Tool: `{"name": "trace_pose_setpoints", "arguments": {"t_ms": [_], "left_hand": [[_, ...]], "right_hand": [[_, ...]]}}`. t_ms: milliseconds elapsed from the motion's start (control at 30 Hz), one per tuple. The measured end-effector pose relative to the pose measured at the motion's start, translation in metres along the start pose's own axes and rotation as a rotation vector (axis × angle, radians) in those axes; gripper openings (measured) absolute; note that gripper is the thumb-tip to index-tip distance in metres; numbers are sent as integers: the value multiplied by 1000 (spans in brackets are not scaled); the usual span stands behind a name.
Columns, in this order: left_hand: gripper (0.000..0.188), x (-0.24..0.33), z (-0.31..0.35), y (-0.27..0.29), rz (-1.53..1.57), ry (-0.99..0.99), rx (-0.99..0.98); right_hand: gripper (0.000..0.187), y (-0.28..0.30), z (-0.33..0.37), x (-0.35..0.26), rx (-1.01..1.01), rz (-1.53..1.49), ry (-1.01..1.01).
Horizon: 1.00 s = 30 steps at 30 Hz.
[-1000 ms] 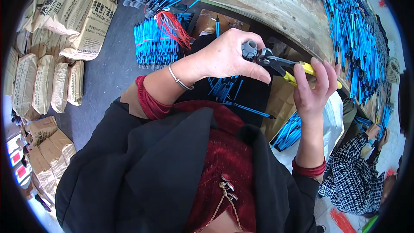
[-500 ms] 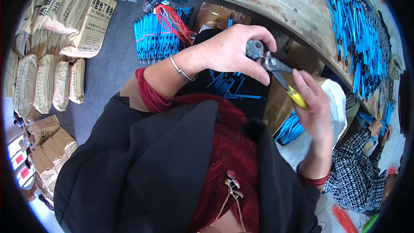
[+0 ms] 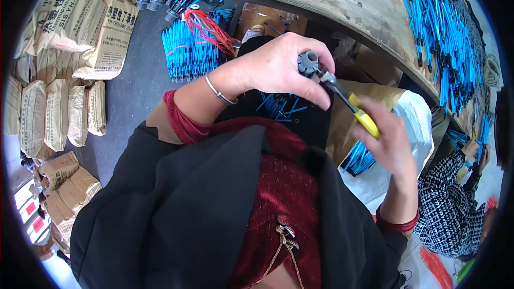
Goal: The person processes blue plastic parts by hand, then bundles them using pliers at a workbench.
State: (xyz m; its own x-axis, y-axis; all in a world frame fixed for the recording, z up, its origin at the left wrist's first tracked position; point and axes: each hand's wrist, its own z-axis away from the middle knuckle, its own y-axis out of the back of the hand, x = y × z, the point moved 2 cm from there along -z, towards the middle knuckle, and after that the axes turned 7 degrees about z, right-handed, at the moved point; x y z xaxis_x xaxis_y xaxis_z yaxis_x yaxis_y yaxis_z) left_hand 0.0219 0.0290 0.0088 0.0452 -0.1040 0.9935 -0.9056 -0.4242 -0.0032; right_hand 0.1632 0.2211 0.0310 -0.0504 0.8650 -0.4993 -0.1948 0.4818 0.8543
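Compared with one second ago, the right hand is lower and holds the pliers squeezed narrower; the left hand still grips the grey part.

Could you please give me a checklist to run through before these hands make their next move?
1. Left hand has a grip on the grey toothed part: ok.
2. Right hand has the yellow-handled pliers: ok, though the hand is blurred.
3. Pliers' head close beside the grey toothed part: ok.
4. Plier jaws closed on something: cannot tell, too small and partly hidden.
5. Silver bracelet away from the pliers: ok.
6. Space below the left hand free of blue rods: not ok, several lie there.
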Motion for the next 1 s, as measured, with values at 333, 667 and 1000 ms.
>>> {"name": "trace_pose_setpoints", "arguments": {"t_ms": [333, 667, 1000], "left_hand": [[37, -2, 3, -4, -69, -46, -66], [29, -5, -1, -12, 20, -168, -203], [24, -3, -1, -15, -127, -8, 55]], "right_hand": [[62, -16, 4, 2, -138, -585, 104], [83, -48, 15, 15, -1046, -1324, -303], [66, -9, 14, -12, -125, -194, -17]]}}
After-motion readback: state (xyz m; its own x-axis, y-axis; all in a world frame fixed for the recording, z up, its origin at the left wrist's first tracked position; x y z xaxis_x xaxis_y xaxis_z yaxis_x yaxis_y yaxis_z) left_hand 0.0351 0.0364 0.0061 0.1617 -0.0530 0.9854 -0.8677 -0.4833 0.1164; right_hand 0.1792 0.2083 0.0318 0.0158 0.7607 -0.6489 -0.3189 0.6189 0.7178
